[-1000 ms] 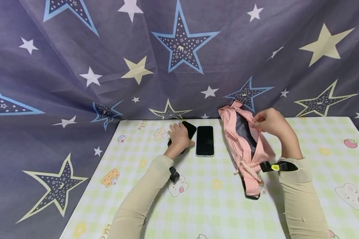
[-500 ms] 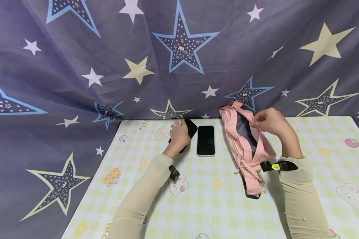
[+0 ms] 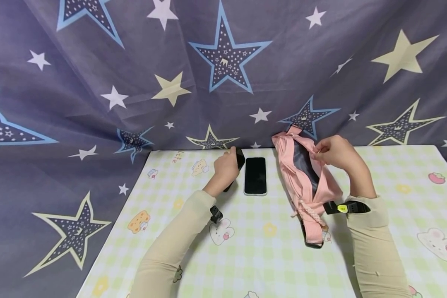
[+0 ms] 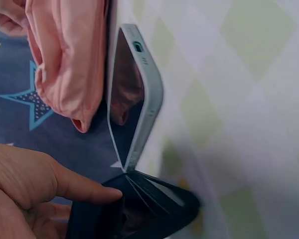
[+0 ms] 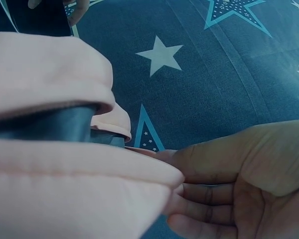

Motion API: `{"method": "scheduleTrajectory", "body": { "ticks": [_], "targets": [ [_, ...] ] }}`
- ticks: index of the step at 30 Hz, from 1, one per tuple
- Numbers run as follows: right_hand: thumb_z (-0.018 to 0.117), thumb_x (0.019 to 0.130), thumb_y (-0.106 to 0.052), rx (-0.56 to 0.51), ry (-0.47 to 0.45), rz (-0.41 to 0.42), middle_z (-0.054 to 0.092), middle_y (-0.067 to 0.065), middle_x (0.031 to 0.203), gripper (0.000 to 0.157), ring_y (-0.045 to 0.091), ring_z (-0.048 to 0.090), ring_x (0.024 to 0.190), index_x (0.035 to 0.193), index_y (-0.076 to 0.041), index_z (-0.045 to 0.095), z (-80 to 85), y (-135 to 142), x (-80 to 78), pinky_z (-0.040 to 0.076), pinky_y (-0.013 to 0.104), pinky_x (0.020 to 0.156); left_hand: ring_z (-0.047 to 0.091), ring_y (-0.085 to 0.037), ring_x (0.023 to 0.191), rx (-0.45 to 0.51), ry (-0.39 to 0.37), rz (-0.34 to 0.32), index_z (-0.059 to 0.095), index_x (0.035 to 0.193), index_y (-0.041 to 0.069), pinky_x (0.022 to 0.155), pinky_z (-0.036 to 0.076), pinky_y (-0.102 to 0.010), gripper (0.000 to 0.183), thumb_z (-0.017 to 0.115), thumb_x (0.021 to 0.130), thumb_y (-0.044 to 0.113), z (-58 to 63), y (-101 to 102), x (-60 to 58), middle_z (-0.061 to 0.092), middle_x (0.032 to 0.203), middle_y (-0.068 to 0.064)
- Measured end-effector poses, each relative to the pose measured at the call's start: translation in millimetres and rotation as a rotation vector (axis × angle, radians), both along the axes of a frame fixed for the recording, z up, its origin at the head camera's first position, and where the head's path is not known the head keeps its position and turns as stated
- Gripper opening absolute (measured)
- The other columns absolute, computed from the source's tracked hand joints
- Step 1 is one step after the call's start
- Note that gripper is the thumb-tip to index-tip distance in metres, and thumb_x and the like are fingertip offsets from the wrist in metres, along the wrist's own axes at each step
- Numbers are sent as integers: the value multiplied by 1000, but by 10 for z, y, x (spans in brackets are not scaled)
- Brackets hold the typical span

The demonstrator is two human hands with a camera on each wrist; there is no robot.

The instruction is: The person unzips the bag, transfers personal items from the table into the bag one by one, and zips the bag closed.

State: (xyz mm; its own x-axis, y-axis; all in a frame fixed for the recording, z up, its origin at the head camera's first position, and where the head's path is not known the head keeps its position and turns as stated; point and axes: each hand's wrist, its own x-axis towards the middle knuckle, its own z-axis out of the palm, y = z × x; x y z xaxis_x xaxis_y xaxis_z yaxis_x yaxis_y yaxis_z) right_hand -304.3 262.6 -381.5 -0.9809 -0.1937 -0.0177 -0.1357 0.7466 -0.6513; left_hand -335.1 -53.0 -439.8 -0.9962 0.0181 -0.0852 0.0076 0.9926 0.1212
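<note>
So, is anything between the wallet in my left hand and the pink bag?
Yes, the phone lies flat between the wallet and the bag; lifting the wallet over it should probably clear.

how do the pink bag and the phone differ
Size: the pink bag is longer and bulkier, the phone shorter and slimmer. Look: the bag is creased pink fabric, the phone smooth and black-faced. State: the right hand holds the bag's edge, while no hand touches the phone. Both rest on the checked tablecloth.
</note>
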Motion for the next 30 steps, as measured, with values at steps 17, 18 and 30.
{"method": "scheduleTrajectory", "body": {
  "ticks": [17, 18, 30],
  "targets": [
    [72, 92, -12, -36, -37, 7, 67, 0, 65, 24, 14, 62, 62, 101, 10, 71, -5, 33, -8, 51, 27, 58, 37, -16, 67, 625, -286, -34, 47, 151, 8, 61, 36, -29, 68, 49, 86, -11, 258, -430, -210, 55, 141, -19],
    [73, 92, -12, -40, -43, 2, 68, 0, 66, 25, 13, 62, 62, 102, 10, 71, -5, 43, -8, 52, 27, 58, 36, -15, 62, 697, -325, -10, 46, 152, 8, 59, 36, -29, 70, 48, 86, -14, 257, -461, -221, 55, 138, -21],
    [73, 91, -8, -128, -114, -42, 71, 2, 72, 27, 11, 65, 64, 105, 15, 69, -12, 2, -12, 60, 30, 62, 63, -12, 71, 1070, -505, 56, 38, 157, 10, 75, 56, -31, 67, 59, 96, -7, 321, -758, -164, 64, 98, -9]
  ]
}}
